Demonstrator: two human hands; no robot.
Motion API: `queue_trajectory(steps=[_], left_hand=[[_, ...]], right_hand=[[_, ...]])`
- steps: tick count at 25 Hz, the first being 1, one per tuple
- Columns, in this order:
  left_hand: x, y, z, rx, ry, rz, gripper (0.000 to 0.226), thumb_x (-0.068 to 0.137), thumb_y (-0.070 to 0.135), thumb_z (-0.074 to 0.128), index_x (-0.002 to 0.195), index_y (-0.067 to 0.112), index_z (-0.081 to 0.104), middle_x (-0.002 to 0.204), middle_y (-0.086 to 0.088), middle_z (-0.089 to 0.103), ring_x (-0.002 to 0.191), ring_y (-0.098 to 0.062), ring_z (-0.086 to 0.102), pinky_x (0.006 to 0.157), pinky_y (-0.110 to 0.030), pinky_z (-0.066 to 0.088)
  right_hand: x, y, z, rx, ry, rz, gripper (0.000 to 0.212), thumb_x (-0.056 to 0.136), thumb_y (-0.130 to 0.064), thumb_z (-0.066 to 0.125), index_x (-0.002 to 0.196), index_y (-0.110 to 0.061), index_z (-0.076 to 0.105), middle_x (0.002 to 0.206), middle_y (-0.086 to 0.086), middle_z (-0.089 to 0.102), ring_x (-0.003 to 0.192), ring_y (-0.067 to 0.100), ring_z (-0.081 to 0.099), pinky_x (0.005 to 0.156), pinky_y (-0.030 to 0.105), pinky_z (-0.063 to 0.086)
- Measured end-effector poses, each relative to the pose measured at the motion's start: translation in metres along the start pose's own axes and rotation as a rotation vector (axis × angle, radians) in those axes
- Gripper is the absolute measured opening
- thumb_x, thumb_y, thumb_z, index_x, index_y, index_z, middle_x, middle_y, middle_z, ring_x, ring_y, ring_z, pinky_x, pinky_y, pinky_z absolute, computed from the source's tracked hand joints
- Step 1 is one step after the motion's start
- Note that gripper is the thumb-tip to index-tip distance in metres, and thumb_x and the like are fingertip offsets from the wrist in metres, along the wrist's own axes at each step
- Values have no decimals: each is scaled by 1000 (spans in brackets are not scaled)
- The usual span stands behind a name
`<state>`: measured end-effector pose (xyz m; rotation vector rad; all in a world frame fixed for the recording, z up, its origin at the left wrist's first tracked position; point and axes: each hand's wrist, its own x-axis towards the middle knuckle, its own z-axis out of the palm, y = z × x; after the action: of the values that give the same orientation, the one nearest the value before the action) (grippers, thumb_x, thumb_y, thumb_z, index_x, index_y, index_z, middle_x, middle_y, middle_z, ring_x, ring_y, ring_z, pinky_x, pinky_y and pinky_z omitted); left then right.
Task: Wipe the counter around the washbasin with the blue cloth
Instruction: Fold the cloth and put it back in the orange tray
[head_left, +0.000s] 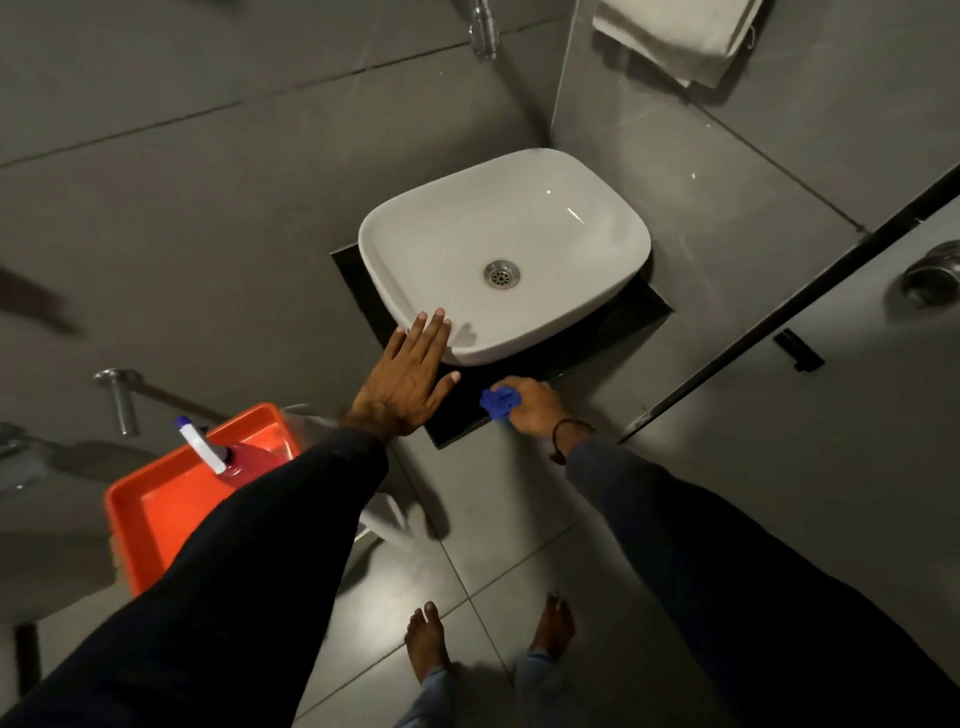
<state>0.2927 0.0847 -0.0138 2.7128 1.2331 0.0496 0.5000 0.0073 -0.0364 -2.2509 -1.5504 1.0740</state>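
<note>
Left hand lies flat, fingers spread, tips on the washbasin rim at 7 o'clock; right hand fingers clamp the bunched blue cloth on the black surface at 6 o'clock; grey tiled walls

**Counts at the washbasin**

One white washbasin, with one drain. One black counter beneath. One blue cloth. Two hands: left hand, right hand. Two dark sleeves. One dark wristband on the right wrist. Two bare feet on the floor tiles. One orange tub holding one spray bottle. One folded white towel at top right. One chrome tap above the basin.
</note>
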Motion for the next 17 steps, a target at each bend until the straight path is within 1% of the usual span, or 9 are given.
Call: queue_trajectory(steps=[2,5,7,8,10,12,13,16,17], left_hand=[[-30,2,-1,-180,84,-108,72,98,35,49,158,4,23,166,-16,24,154,-32,23,126,-45,22],[-72,14,4,-493,116,-381,69,88,25,64,149,3,40,146,-19,50,135,-35,49,112,-40,41],[-84,27,2,-923,12,-753,66,85,21,70,144,3,47,134,-22,59,122,-30,57,99,-35,48],[-96,30,-1,-1176,-38,-946,58,84,20,69,137,0,54,123,-27,62,109,-28,59,86,-31,48],[-119,33,-6,-1518,-88,-1114,37,83,15,64,116,-2,65,97,-28,60,88,-26,56,73,-30,45],[-151,35,-11,-1600,-26,-1150,34,86,11,61,115,-6,64,95,-18,59,88,-28,58,78,-36,49],[-168,35,-14,-1595,48,-1172,38,87,9,61,119,-9,62,97,-17,60,90,-29,59,78,-37,50],[-221,23,-16,-1536,244,-1286,36,86,7,64,118,-10,59,98,-16,60,89,-29,57,77,-38,50],[-239,17,-18,-1504,284,-1355,28,86,7,65,111,-6,61,97,-16,59,88,-27,56,77,-38,49]], right_hand=[[-9,-12,-4,342,-14,124,38,88,8,53,124,-1,62,128,20,65,120,30,60,100,33,45],[-35,-37,6,720,-130,301,34,88,10,54,119,0,59,120,22,62,118,35,59,100,40,48],[-49,-55,16,858,-266,354,39,88,8,51,126,4,58,124,26,63,118,39,61,101,45,50],[-57,-66,22,898,-350,347,39,88,7,49,125,4,59,123,26,63,114,38,61,99,45,51],[-65,-81,32,965,-465,335,41,87,7,47,126,2,61,119,23,66,111,37,62,103,46,49],[-75,-99,44,954,-542,286,38,88,7,50,122,-2,64,120,21,68,114,36,65,106,48,50],[-79,-107,52,907,-556,238,34,88,7,52,117,-5,66,118,19,69,110,34,68,100,45,55],[-97,-142,91,580,-487,91,20,85,7,62,92,-11,67,105,14,69,79,18,69,64,26,61],[-103,-155,108,504,-488,55,15,84,7,66,88,-8,68,102,16,69,76,19,67,64,29,62]])
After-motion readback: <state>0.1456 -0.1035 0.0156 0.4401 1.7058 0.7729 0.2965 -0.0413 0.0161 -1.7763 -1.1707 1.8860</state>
